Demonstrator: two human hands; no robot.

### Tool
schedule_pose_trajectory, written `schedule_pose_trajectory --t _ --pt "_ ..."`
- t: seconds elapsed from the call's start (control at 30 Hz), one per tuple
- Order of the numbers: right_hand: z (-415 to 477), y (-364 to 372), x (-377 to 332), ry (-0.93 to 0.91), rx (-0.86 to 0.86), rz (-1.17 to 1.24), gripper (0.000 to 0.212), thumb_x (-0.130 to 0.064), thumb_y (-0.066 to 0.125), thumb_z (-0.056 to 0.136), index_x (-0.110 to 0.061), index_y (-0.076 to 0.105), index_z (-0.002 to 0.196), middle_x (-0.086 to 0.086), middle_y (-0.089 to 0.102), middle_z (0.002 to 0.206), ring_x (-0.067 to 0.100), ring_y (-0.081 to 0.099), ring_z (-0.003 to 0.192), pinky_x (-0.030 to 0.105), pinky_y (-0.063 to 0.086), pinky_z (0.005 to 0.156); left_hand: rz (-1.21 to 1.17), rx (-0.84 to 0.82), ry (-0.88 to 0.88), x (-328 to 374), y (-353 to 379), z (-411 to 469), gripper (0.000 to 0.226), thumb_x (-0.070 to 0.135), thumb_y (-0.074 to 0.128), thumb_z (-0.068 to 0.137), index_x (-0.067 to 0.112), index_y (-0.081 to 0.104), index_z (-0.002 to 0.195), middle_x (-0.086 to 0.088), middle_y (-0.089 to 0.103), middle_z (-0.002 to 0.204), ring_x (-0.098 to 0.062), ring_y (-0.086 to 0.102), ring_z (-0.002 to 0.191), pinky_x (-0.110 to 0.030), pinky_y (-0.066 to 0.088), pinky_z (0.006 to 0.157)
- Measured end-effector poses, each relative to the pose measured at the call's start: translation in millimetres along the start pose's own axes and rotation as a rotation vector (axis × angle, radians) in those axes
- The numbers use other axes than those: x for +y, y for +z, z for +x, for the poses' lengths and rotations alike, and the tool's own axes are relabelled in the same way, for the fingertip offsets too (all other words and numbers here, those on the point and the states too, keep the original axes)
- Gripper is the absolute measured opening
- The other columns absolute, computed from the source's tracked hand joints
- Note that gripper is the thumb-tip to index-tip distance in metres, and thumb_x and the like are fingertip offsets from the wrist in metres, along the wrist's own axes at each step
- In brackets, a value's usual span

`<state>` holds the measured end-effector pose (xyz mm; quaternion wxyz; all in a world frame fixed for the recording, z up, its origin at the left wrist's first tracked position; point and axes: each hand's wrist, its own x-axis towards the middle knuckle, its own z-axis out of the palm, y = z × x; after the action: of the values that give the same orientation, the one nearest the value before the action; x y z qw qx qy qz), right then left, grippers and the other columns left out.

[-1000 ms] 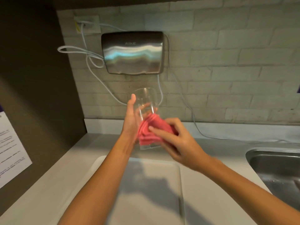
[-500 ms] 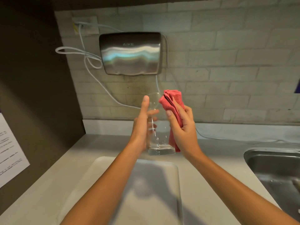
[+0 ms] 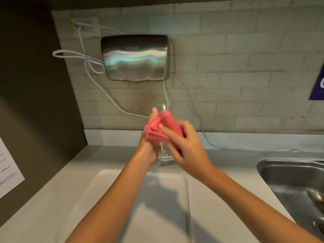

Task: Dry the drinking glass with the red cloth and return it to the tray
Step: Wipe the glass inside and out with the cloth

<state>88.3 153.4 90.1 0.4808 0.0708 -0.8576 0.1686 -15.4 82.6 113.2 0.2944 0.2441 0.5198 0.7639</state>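
A clear drinking glass (image 3: 165, 157) is held upright in the air above the counter, its thick base showing below the hands. My left hand (image 3: 147, 146) grips its left side, thumb up along the wall. My right hand (image 3: 185, 146) presses a folded red cloth (image 3: 162, 128) against the front and upper part of the glass, covering most of it. The pale tray (image 3: 168, 204) lies on the counter directly below, with nothing on it.
A steel hand dryer (image 3: 135, 57) hangs on the brick wall behind, with white cables (image 3: 98, 85) trailing down to the counter. A steel sink (image 3: 294, 181) sits at the right. A dark side wall with a paper notice (image 3: 8, 171) stands at the left.
The red cloth has moved from the glass's right side across its front and top. The glass stays gripped by my left hand at about the same height.
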Motion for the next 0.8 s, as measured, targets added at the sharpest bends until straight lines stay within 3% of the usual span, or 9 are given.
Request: schedule_pose_trajectory --t 0.1,0.23,0.3,0.37,0.47,0.53,0.63,0.7,0.8 --pt "-20 -8 6 -0.16 -0.11 -0.074 0.036 -0.034 0.042 0.095 -0.023 0.048 0.129 0.007 0.043 0.115 0.023 0.049 0.098 0.031 0.048 0.076 -0.036 -0.025 -0.037 5 -8 1 0.073 0.075 0.044 0.076 0.01 0.063 0.103 -0.012 0.07 0.086 -0.02 0.068 0.072 -0.033 0.058 0.068" --pt "16 -9 8 0.036 0.093 0.023 0.04 -0.021 0.05 0.088 -0.016 0.053 0.128 0.004 0.041 0.103 0.011 0.045 0.091 0.017 0.042 0.082 0.014 -0.071 0.07 1 1 -8 0.059 0.064 0.03 0.089 0.02 0.069 0.084 -0.001 0.072 0.068 -0.013 0.068 0.06 -0.029 0.055 0.056" --pt "33 -5 0 0.104 0.129 -0.003 0.041 -0.02 0.051 0.087 -0.017 0.053 0.128 0.009 0.044 0.107 0.019 0.049 0.096 0.028 0.048 0.083 -0.004 -0.078 0.078 -3 5 -9 0.055 0.058 0.028 0.092 0.019 0.067 0.086 0.003 0.072 0.065 -0.011 0.066 0.057 -0.024 0.052 0.047" --pt "24 -3 -7 0.003 0.048 -0.064 0.04 -0.024 0.048 0.089 -0.02 0.05 0.129 0.014 0.046 0.11 0.028 0.051 0.096 0.043 0.053 0.071 -0.049 -0.07 0.101 3 1 -7 0.051 0.058 0.035 0.09 0.015 0.061 0.097 0.004 0.069 0.061 -0.01 0.063 0.057 -0.021 0.048 0.044" --pt "-9 -7 -7 -0.179 -0.095 -0.141 0.037 -0.032 0.045 0.093 -0.024 0.047 0.129 0.01 0.044 0.112 0.025 0.049 0.093 0.041 0.052 0.059 -0.064 -0.164 0.054 11 -10 -6 0.059 0.071 0.037 0.082 0.014 0.052 0.079 -0.005 0.051 0.059 -0.013 0.054 0.054 -0.025 0.048 0.052" --pt "-6 -13 0 -0.137 -0.071 -0.1 0.04 -0.028 0.048 0.091 -0.023 0.047 0.131 0.008 0.045 0.108 0.021 0.049 0.091 0.041 0.052 0.063 -0.02 -0.136 0.07 7 -11 -6 0.061 0.069 0.032 0.085 0.016 0.06 0.075 -0.006 0.06 0.062 -0.015 0.06 0.057 -0.027 0.051 0.056" --pt "28 -13 3 0.033 0.107 -0.036 0.044 -0.025 0.047 0.087 -0.017 0.05 0.13 0.004 0.041 0.104 0.014 0.047 0.09 0.036 0.049 0.074 0.011 -0.1 0.107 3 -1 -10 0.059 0.064 0.03 0.089 0.021 0.069 0.085 -0.001 0.072 0.069 -0.014 0.067 0.06 -0.03 0.053 0.058" --pt "42 -9 -3 0.08 0.138 -0.051 0.044 -0.022 0.048 0.087 -0.016 0.05 0.131 0.009 0.043 0.108 0.019 0.049 0.095 0.037 0.05 0.077 -0.009 -0.078 0.091 3 2 -10 0.059 0.064 0.029 0.089 0.021 0.069 0.081 0.001 0.072 0.068 -0.012 0.067 0.06 -0.029 0.054 0.056" --pt "13 -1 -12 -0.095 -0.005 -0.09 0.041 -0.023 0.048 0.091 -0.016 0.048 0.131 0.018 0.048 0.111 0.028 0.051 0.095 0.043 0.053 0.068 -0.095 -0.093 0.098 8 -11 -7 0.06 0.066 0.032 0.088 0.015 0.064 0.083 -0.002 0.069 0.065 -0.014 0.065 0.057 -0.026 0.055 0.051"
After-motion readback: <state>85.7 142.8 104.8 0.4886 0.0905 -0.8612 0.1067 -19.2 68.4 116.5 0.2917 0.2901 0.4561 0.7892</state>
